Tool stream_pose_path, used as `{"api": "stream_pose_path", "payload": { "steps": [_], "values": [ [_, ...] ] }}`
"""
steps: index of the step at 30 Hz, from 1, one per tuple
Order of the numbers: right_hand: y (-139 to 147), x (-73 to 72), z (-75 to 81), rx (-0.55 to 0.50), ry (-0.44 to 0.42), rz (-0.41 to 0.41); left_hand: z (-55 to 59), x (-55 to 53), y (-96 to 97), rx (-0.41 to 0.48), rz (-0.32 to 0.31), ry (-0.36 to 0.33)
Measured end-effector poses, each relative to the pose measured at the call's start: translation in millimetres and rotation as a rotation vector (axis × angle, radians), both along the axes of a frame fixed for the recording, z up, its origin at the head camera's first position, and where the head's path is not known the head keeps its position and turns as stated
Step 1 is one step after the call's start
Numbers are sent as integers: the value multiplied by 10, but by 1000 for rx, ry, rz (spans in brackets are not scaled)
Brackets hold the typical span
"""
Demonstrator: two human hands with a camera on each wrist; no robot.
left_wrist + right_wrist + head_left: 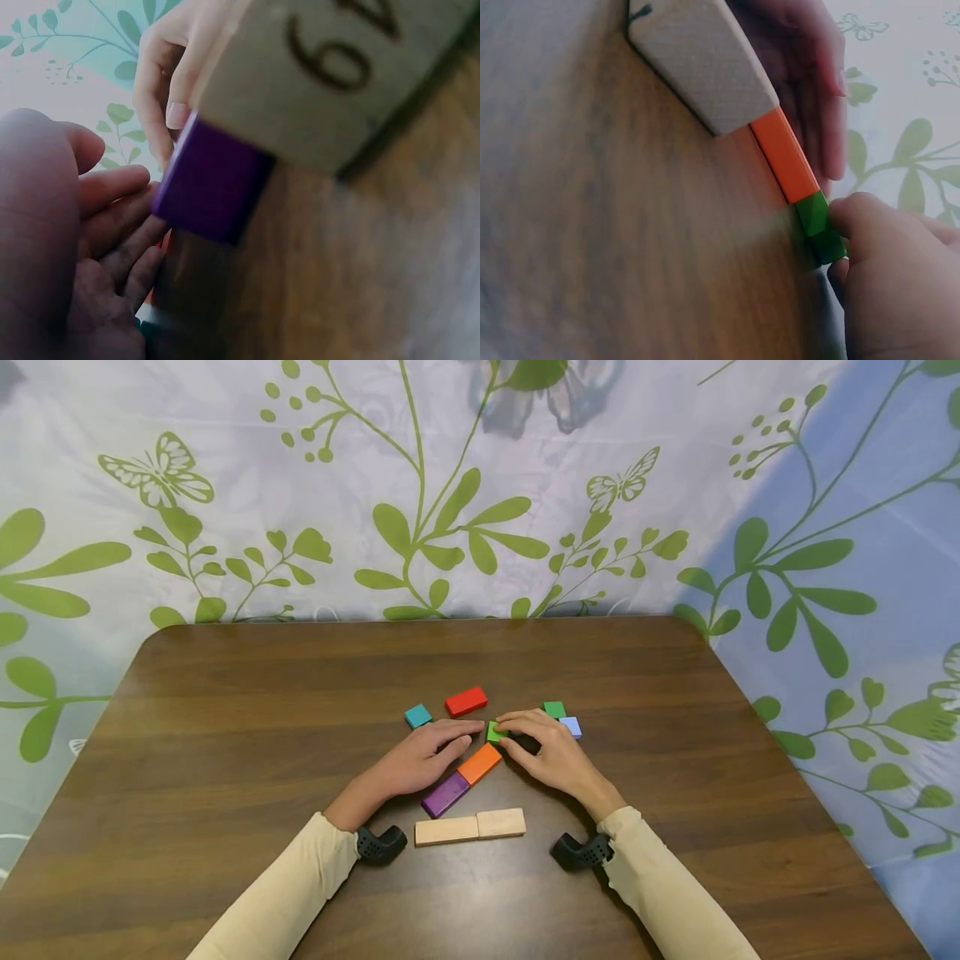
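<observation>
In the head view my right hand (551, 750) pinches a small light-green block (492, 733) between thumb and fingers, close to the tabletop. My left hand (416, 758) lies just left of it with fingers extended, the fingertips near the green block and nothing in its grip. Below the hands, an orange block (480, 764) and a purple block (446, 794) lie end to end on a slant. Seen from the right wrist, the orange block (786, 155) lines up with the green one (812, 214) under the right thumb. The left wrist view shows the left palm beside the purple block (214, 180).
Two plain wooden blocks (447, 832) lie end to end nearest the body. A red block (466, 702) and a teal block (417, 716) sit beyond the left hand. A darker green block (554, 709) and a light-blue block (572, 727) lie beyond the right hand on the brown table (247, 710).
</observation>
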State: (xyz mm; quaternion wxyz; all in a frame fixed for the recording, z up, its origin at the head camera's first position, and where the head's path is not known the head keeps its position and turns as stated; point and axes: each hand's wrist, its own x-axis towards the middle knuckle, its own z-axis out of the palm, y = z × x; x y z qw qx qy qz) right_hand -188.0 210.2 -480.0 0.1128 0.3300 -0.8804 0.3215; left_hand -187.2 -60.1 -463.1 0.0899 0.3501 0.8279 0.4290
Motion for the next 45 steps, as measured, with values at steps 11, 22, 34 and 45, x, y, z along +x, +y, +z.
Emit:
{"api": "stream_pose_path", "payload": {
  "steps": [11, 22, 34, 45],
  "values": [
    [-2, -3, 29, -39, -22, 0, 21, 23, 40, -79, -28, 73],
    [7, -1, 15, -46, -35, 5, -2, 22, 43, -113, -37, 81],
    [9, -3, 21, -62, -32, 17, -14, 21, 49, -118, -21, 86],
    [66, 1, 32, -178, 239, -205, -31, 6, 28, 23, 18, 12]
  ]
}}
